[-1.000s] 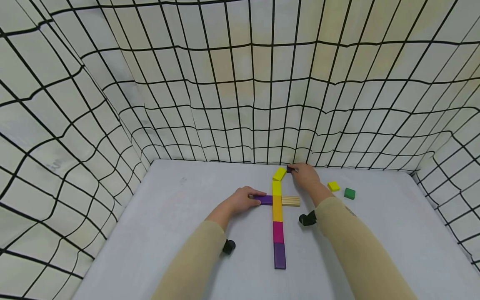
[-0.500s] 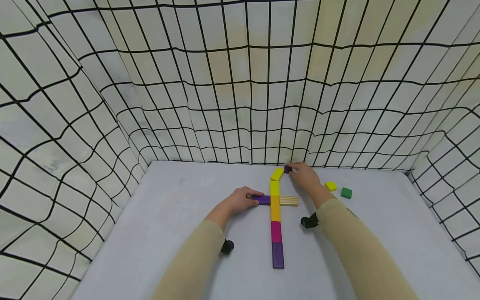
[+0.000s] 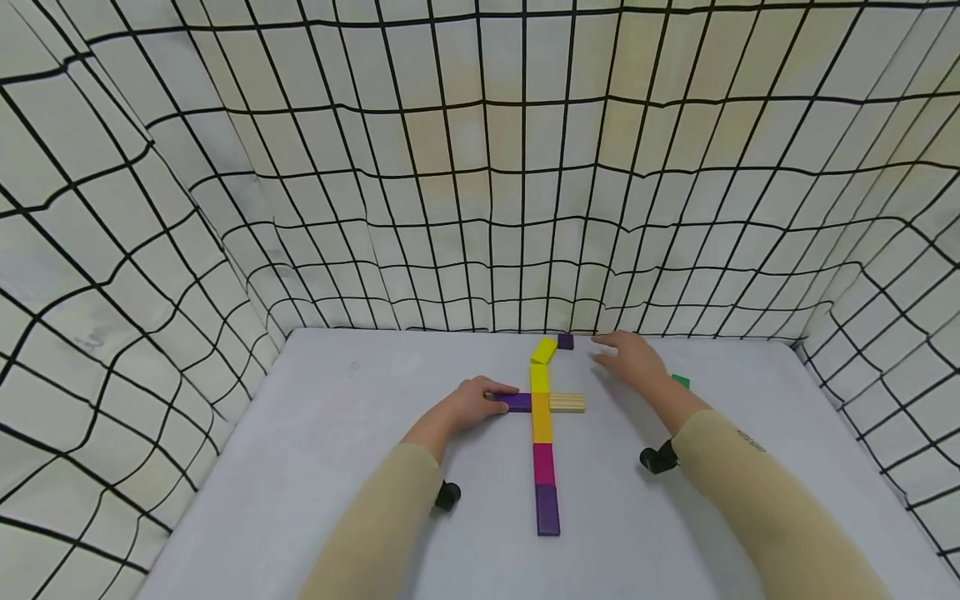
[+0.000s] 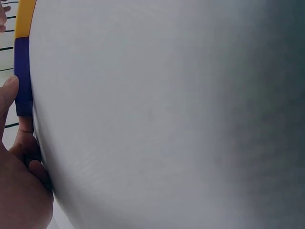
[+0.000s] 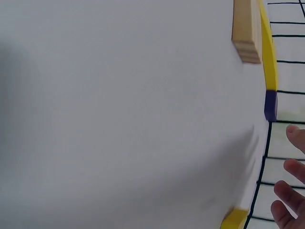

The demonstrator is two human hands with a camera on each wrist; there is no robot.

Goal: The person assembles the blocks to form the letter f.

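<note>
My left hand [image 3: 471, 403] pinches the outer end of a purple block [image 3: 517, 402] between thumb and fingers; the left wrist view shows the thumb [image 4: 8, 93] against this block's side. It butts against an orange block [image 3: 542, 418] in a long row. On the row's other side lies a plain wooden block [image 3: 567, 403]. Toward the back come a yellow block [image 3: 539, 377], a slanted yellow block [image 3: 544, 351] and a small dark purple block [image 3: 566, 342] at its tip. Right of that small block, my right hand [image 3: 633, 362] is held apart with fingers spread, holding nothing.
Nearer me, the row continues with a magenta block [image 3: 543, 464] and a purple block [image 3: 547, 510]. A green block [image 3: 681, 381] shows past my right wrist; a yellow block [image 5: 234, 218] shows in the right wrist view. Black netting [image 3: 487, 220] surrounds the white table [image 3: 360, 483].
My right hand has let go of the small dark purple block and moved right, now covering the loose yellow block in the head view. The left hand stays on its purple block.
</note>
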